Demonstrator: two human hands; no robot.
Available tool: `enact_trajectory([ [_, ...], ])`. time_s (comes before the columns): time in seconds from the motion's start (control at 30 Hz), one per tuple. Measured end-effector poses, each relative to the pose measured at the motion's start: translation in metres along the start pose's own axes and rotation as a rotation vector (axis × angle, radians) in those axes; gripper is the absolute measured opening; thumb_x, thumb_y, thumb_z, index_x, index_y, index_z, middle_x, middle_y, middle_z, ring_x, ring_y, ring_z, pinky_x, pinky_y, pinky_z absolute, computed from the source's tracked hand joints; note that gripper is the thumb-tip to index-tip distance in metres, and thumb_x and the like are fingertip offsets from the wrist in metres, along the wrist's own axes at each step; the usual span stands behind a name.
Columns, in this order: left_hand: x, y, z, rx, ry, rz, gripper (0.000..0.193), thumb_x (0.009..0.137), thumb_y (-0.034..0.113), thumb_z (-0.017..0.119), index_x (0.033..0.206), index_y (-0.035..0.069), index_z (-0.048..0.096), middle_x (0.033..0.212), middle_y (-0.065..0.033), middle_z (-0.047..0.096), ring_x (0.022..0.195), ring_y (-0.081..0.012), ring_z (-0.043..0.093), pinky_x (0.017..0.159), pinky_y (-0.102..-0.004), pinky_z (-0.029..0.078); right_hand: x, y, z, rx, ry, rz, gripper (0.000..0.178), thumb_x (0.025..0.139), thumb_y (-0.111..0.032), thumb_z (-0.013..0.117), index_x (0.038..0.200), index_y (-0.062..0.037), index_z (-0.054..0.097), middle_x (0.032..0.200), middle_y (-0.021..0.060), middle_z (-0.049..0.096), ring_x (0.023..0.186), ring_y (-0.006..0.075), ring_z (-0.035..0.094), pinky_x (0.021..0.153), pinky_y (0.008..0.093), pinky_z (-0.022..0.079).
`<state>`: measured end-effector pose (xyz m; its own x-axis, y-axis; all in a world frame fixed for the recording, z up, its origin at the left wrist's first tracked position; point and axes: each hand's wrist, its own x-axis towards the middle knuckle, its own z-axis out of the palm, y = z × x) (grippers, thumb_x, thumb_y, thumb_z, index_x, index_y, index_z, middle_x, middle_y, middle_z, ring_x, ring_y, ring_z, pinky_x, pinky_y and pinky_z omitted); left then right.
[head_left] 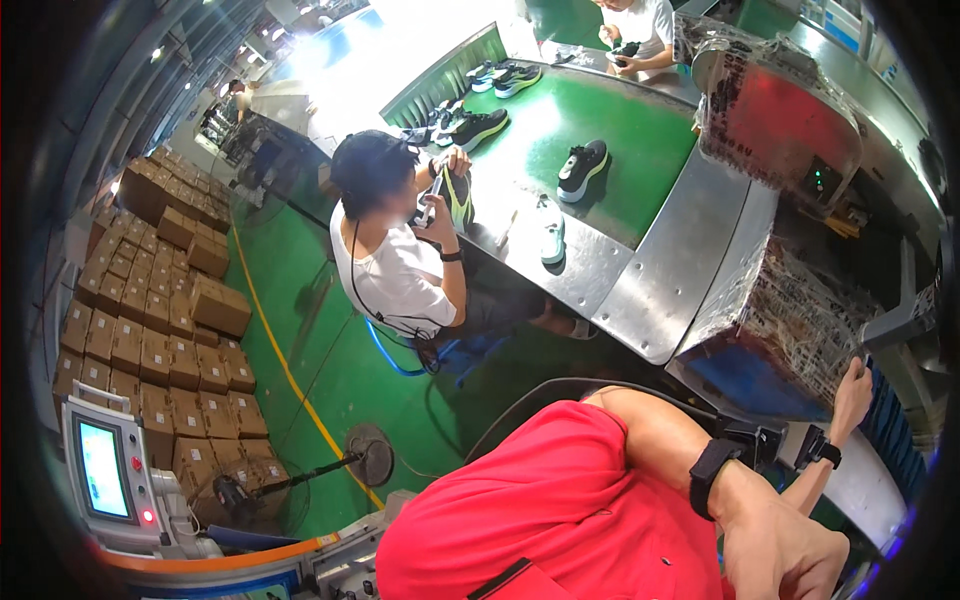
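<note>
My left hand is low at the right, below a black wrist strap. Its fingers curl under and down, and whatever they may hold is hidden. Farther right and up, my right hand reaches to the lower right corner of a plastic-wrapped machine housing. Its fingers look stretched along that corner, close to a grey metal arm; contact is hard to judge. A black band with a small device is on the right wrist.
Left of the machine runs a green-topped metal bench with a dark sneaker and a pale sneaker. A seated co-worker handles a shoe. Stacked cartons, a fan and a control panel stand at left.
</note>
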<state>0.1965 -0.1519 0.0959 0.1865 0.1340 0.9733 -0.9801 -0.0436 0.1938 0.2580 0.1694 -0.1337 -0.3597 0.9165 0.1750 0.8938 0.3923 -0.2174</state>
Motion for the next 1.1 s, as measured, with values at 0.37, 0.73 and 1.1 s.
enact_trajectory([
  [0.37, 0.01, 0.114, -0.068, 0.983, 0.399, -0.714, 0.041, 0.09, 0.039, 0.069, 0.088, -0.002, 0.067, 0.081, -0.0109, 0.065, 0.078, -0.0236, 0.063, 0.07, -0.0341, 0.05, -0.059, -0.066, -0.05, 0.113, 0.076, 0.119, 0.04, 0.093, -0.039, 0.052, 0.109, -0.0022, 0.056, 0.088, 0.0232, 0.068, 0.085, 0.0423, 0.066, 0.076, 0.0513, 0.052],
  [0.73, 0.075, 0.265, -0.318, 2.375, 0.211, -1.138, 0.067, 0.084, 0.054, 0.068, 0.122, -0.001, 0.061, 0.122, -0.0182, 0.062, 0.102, -0.0274, 0.064, 0.089, -0.0389, 0.051, -0.061, -0.058, -0.053, 0.219, 0.21, 0.108, 0.045, 0.088, -0.032, 0.063, 0.12, -0.0009, 0.056, 0.083, 0.0207, 0.068, 0.075, 0.0387, 0.067, 0.068, 0.0482, 0.054],
  [1.1, 0.108, 0.256, -0.482, 2.518, -0.008, -1.224, 0.064, 0.088, 0.045, 0.057, 0.131, -0.003, 0.05, 0.128, -0.0279, 0.054, 0.12, -0.0434, 0.052, 0.1, -0.0512, 0.041, -0.066, -0.045, -0.049, 0.325, 0.286, 0.146, 0.045, 0.084, -0.029, 0.067, 0.117, -0.0005, 0.056, 0.085, 0.0172, 0.066, 0.073, 0.034, 0.066, 0.064, 0.0433, 0.052],
])
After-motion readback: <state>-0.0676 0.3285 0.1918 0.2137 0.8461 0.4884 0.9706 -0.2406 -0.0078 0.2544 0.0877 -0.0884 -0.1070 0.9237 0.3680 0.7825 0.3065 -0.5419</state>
